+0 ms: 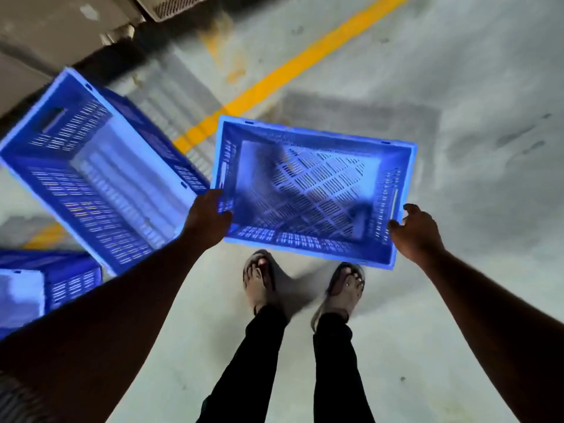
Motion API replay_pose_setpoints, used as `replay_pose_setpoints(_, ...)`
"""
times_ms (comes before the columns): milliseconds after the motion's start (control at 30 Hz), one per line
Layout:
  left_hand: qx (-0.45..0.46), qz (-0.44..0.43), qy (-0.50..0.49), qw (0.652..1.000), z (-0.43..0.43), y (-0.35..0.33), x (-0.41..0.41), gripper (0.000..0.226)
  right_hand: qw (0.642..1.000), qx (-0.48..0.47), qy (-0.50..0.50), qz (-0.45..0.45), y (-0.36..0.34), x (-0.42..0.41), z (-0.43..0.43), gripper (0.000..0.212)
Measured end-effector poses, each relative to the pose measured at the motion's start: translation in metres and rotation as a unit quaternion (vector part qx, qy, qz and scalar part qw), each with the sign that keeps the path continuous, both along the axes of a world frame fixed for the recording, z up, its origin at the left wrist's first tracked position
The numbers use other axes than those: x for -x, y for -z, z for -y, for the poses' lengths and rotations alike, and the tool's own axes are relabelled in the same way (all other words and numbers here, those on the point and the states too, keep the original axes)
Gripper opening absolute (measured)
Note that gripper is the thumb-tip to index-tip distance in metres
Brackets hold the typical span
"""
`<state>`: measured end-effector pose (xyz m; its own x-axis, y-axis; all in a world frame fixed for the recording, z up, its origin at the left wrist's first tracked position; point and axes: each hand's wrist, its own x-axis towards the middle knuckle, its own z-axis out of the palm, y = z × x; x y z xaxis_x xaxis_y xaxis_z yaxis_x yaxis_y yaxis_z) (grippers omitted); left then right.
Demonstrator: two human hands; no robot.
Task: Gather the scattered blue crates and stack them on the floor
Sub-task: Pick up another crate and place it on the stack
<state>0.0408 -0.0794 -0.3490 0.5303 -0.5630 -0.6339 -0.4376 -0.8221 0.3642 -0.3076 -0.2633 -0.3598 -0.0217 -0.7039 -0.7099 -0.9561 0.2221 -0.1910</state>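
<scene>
3 blue crates are showing. Left of the held crate (311, 190), a low crate (36, 288) is sitting at the frame edge, and a tilted crate (91, 166) is lying just beside the held one, crowding its left wall. The yellow line (274, 77) is running across the concrete floor (457, 315) behind them. The left hand (210, 218) is gripping the held crate's near-left corner, fingers wrapped over the rim. The right hand (416, 232) is curling loosely against the right wall. 2 sandalled feet (259, 279) are standing below.
</scene>
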Motion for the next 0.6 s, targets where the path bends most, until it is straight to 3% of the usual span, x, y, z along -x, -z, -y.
replay_pose_setpoints(167,-0.003,0.066,0.01,0.998,0.013,0.077,-0.019,0.062,0.996,0.001,0.075,-0.038,0.073,0.002,0.002,0.061)
replay_pose_setpoints(333,-0.009,0.075,-0.042,0.996,0.034,0.126,-0.033,0.08,0.988,-0.007,0.15,0.04,0.115,-0.002,-0.001,0.084)
replay_pose_setpoints(400,0.018,0.076,-0.065,0.995,0.035,0.141,-0.039,0.068,0.979,0.016,0.178,0.094,0.126,0.002,0.0,0.085)
replay_pose_setpoints(467,0.018,0.082,-0.082,0.993,0.035,0.151,-0.041,0.05,0.973,0.046,0.178,0.138,0.136,0.013,0.001,0.072)
replay_pose_setpoints(600,0.017,0.098,-0.07,0.993,0.034,0.157,-0.041,0.046,0.962,0.114,0.163,0.189,0.135,0.018,0.004,0.062)
